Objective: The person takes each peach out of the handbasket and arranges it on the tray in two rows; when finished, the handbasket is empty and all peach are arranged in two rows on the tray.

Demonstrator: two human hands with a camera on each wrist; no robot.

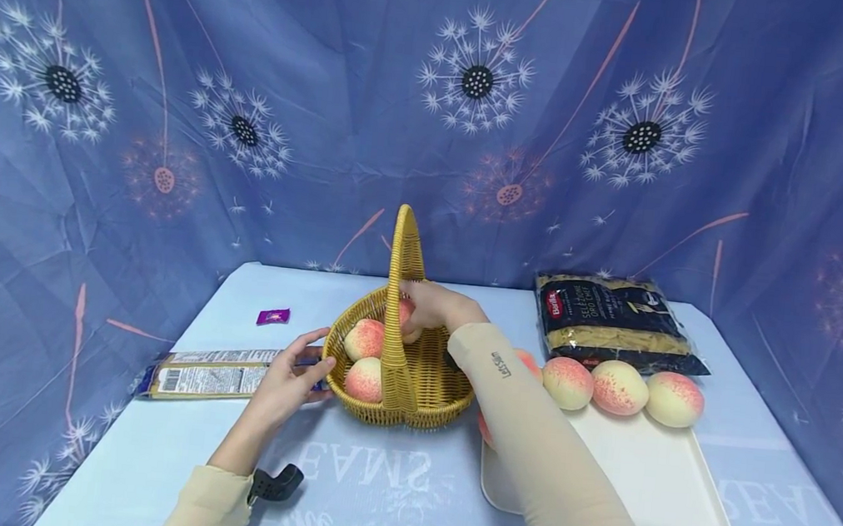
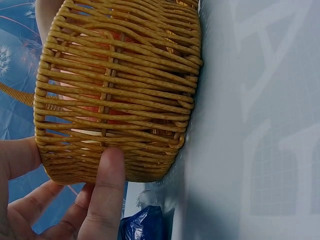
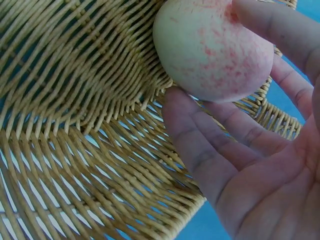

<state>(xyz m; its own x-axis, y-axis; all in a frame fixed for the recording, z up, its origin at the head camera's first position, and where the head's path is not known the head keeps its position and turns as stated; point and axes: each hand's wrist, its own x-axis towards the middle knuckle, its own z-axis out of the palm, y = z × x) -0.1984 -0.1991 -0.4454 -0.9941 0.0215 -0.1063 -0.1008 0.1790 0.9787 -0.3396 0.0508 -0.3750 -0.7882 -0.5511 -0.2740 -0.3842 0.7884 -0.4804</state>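
Observation:
My left hand holds the left end of a golden wicker basket with a tall arched handle. In the left wrist view a fingertip presses the woven side, while another digit touches the rim. Reaching over the basket behind its handle, my right hand grips a pale, red-speckled peach. The right wrist view has the thumb on top of this peach and the fingers round its lower side, close to the weave. Two more peaches, an upper one and a lower one, lie in the basket's left part.
On the right, a white tray bears several peaches along its far edge; my right sleeve partly covers others. Behind it lies a dark pasta bag. A long pasta packet and a small purple wrapper lie on the left.

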